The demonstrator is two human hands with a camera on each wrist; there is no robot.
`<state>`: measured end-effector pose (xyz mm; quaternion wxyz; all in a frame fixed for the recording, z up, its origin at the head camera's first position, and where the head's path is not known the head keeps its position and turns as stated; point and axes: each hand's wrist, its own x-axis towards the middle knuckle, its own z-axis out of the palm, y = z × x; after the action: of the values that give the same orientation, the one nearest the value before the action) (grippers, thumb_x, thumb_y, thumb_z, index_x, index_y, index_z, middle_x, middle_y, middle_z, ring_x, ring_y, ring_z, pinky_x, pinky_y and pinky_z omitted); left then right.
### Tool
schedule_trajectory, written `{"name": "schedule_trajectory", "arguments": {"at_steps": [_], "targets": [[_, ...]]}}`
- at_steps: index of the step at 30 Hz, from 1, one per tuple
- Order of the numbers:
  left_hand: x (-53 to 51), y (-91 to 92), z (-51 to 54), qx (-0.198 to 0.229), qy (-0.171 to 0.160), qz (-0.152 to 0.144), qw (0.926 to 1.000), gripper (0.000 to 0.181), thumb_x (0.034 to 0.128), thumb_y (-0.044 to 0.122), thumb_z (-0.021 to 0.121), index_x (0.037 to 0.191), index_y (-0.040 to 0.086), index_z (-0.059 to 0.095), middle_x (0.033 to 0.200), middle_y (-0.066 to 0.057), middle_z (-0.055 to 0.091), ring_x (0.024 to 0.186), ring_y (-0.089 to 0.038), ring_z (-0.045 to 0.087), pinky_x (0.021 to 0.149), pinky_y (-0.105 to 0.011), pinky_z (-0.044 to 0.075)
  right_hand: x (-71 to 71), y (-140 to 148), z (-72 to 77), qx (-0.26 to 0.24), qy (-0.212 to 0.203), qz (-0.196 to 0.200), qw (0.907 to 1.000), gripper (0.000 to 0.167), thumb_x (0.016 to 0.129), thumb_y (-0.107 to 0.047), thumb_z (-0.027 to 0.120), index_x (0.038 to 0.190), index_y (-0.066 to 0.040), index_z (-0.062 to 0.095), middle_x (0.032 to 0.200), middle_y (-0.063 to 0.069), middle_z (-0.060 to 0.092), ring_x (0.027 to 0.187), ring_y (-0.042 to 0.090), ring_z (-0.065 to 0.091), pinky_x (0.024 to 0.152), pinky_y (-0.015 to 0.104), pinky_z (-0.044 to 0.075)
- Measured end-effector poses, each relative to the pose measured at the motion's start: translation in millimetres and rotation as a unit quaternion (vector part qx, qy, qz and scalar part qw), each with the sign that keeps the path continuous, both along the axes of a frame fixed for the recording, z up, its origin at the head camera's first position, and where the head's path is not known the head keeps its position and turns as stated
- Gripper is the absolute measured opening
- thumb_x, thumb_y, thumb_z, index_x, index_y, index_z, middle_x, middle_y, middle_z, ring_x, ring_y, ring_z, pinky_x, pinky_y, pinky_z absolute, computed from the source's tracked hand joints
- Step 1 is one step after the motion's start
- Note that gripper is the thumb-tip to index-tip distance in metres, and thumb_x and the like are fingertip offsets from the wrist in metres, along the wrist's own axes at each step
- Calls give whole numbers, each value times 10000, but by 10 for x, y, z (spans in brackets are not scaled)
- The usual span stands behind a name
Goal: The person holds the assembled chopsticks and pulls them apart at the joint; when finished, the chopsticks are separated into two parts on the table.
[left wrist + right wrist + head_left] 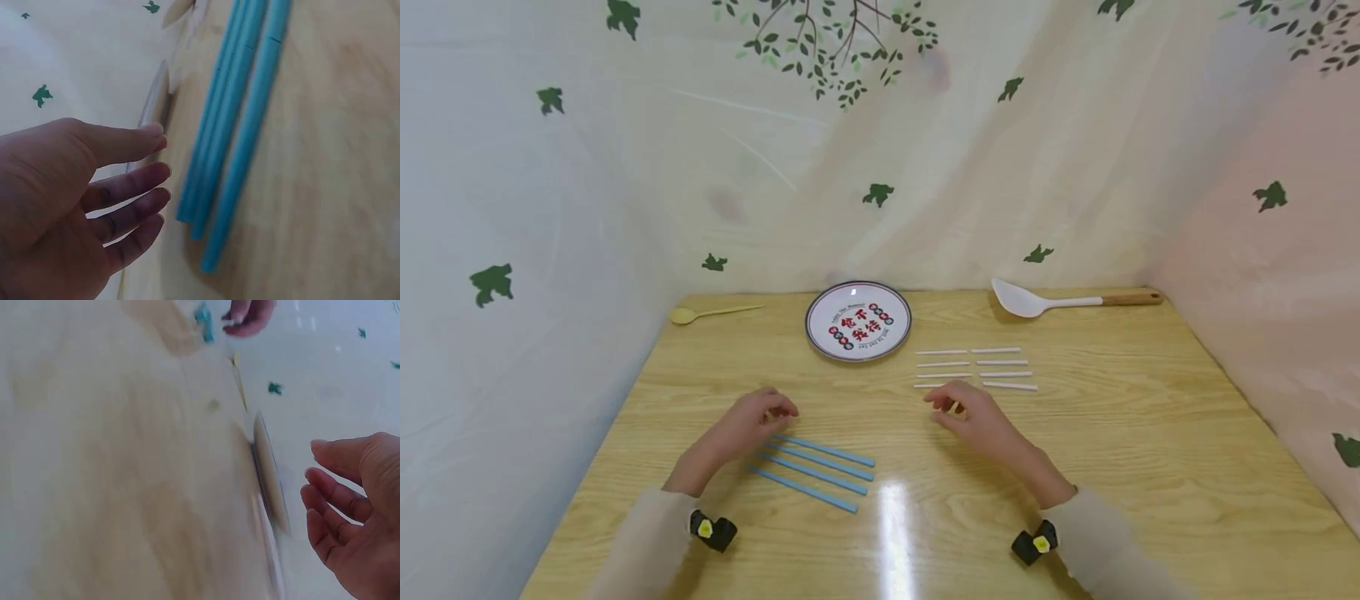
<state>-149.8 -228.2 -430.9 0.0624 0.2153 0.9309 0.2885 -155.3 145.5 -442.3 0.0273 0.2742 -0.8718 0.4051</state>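
My left hand (751, 423) hovers at the far left ends of several slim blue sticks (817, 475) that lie side by side on the table. In the left wrist view its thumb and fingers are bent loosely, apart from the blue sticks (244, 147), and hold nothing. To the right, my right hand (979, 419) is over the table just in front of several short white sticks (1006, 374), laid in two columns. It partly covers the nearest of the left column. The right wrist view shows that hand (356, 512) with gently bent fingers and nothing between them.
A white plate (822, 321) with a dark rim and red characters lies at the back middle. A small wooden spoon (683, 316) is at back left. At back right lies a white spatula (1018, 298) with a wooden handle. Printed cloth (925, 167) hangs around the table (1150, 433).
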Motion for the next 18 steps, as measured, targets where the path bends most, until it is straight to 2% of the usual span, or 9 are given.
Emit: {"name": "schedule_trajectory", "arguments": {"at_steps": [4, 9, 14, 18], "targets": [[44, -60, -98, 142, -118, -309, 9994, 104, 904, 144, 651, 997, 110, 680, 954, 10, 598, 903, -141, 587, 804, -321, 503, 142, -251, -53, 58, -527, 404, 9978, 206, 900, -132, 659, 1098, -75, 662, 943, -6, 623, 856, 99, 558, 746, 240, 497], [32, -8, -144, 223, 88, -627, 9977, 86, 886, 154, 674, 956, 110, 694, 916, 16, 589, 857, -129, 569, 785, -304, 492, 254, -533, -130, 139, -866, 818, 9928, 218, 912, -182, 652, 1099, -70, 650, 966, -6, 614, 885, 106, 554, 787, 248, 496], [14, 83, -143, 46, 248, -816, 9963, 28, 873, 150, 690, 859, 130, 678, 838, 45, 558, 768, -85, 501, 702, -272, 447, 288, -706, -207, 526, -497, 1079, 9915, 201, 901, -209, 666, 1066, -93, 657, 951, -18, 613, 881, 90, 549, 801, 234, 477], [6, 126, -146, -7, 95, -804, 9967, 58, 869, 136, 691, 824, 145, 657, 819, 58, 550, 755, -52, 493, 693, -258, 445, 291, -753, -232, 728, -165, 1056, 9916, 127, 884, -196, 684, 986, -120, 676, 910, -36, 600, 862, 86, 546, 785, 222, 470]]}}
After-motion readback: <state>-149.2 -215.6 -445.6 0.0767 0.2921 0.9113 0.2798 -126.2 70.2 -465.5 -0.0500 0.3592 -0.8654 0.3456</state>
